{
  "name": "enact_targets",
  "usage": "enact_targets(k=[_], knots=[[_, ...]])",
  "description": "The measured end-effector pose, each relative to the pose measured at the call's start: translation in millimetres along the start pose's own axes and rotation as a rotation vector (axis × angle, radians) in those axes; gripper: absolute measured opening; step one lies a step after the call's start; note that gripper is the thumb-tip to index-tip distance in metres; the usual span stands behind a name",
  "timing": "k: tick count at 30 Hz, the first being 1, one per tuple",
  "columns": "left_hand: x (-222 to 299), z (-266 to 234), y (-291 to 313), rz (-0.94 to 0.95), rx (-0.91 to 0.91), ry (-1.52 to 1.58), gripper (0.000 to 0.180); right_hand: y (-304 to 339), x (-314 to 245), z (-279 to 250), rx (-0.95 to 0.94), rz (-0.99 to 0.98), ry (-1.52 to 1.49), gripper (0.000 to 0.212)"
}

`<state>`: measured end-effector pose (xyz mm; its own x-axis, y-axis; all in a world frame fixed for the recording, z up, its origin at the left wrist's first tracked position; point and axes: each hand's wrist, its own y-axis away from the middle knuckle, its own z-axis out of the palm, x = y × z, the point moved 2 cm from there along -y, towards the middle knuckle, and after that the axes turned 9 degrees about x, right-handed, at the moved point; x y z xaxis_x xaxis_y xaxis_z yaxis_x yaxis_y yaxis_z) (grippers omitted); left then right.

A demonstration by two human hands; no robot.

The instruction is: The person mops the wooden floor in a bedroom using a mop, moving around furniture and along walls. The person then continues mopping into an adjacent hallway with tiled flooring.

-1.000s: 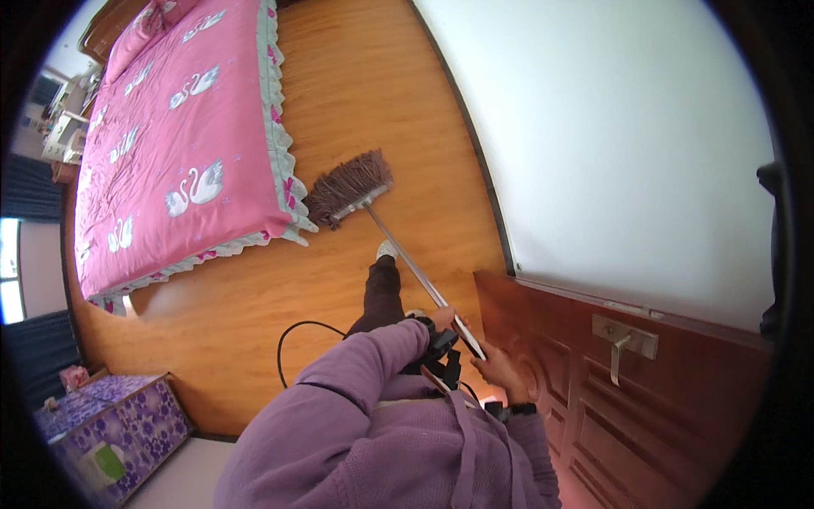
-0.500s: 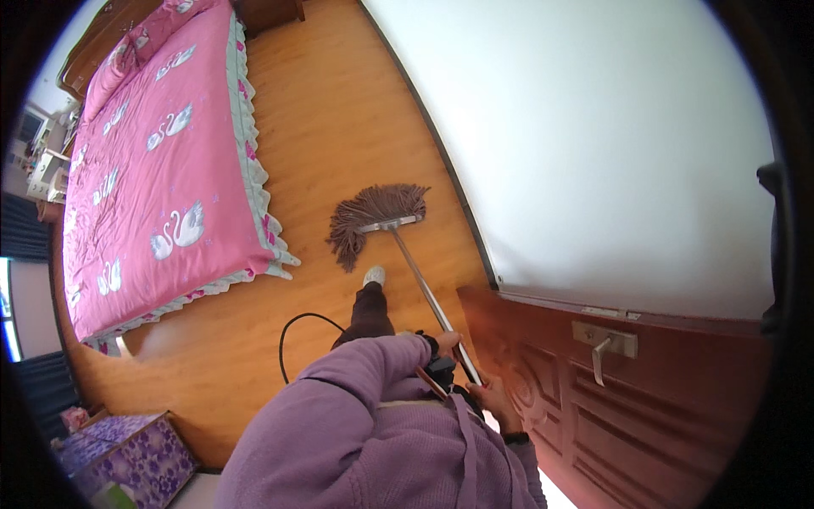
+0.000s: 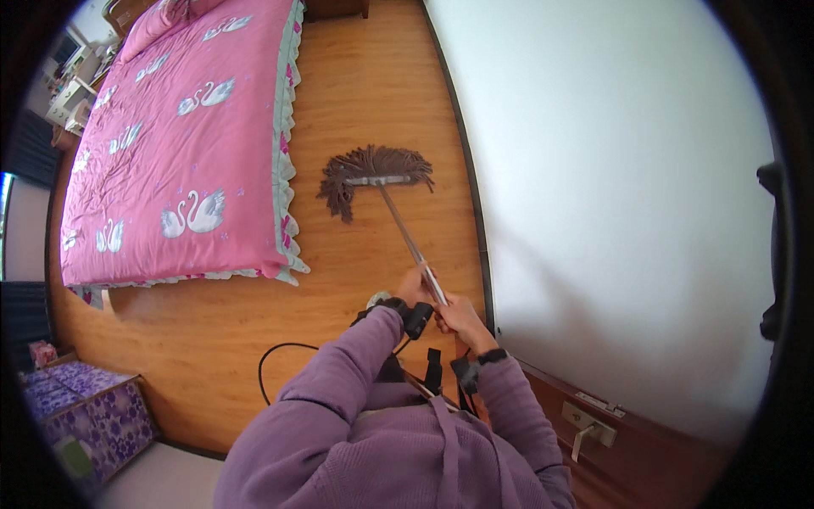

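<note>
The left hand and right hand grip the mop handle, which slants forward-left to the mop head (left hand nearer).

The mop head was brown, the floor wood-grained orange-brown, the far-left bedspread pink with a white-grey swan pattern, the near-left box purple-flowered, and the right-hand wall white.

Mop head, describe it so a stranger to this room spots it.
Start at the big pink swan-patterned bedspread. Between it and the white wall, the mop head lies on the wooden floor at the far end of the pole. Its shaggy dark brown texture sets it apart from the smooth paler floor around it.
</note>
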<state>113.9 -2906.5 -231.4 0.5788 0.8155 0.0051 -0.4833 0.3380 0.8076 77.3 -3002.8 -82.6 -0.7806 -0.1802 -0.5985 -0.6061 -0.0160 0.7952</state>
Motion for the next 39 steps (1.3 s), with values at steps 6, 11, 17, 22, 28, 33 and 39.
enact_targets(k=[6,11,17,22,28,33,39], knots=[[66,-23,4,0.218,0.05,-0.095,0.025,-41,-10,58,0.025,-0.125,0.197,0.013],[59,-71,10,0.171,0.037,-0.426,0.024,-26,32,65,-0.05,-0.077,0.116,0.015],[2,-106,10,-0.098,0.082,-0.479,0.021,20,94,38,-0.019,-0.064,0.159,0.019],[-75,-131,40,-0.197,0.147,-0.564,0.013,85,160,11,-0.017,-0.055,0.032,0.018],[-143,-216,85,-0.362,0.133,-0.936,0.023,156,267,33,-0.003,0.04,-0.057,0.037],[-154,-234,101,-0.312,0.263,-1.214,0.034,185,298,51,0.057,0.028,-0.083,0.051],[-114,-201,92,-0.313,0.267,-1.111,0.035,158,252,57,0.075,-0.005,-0.01,0.043]])
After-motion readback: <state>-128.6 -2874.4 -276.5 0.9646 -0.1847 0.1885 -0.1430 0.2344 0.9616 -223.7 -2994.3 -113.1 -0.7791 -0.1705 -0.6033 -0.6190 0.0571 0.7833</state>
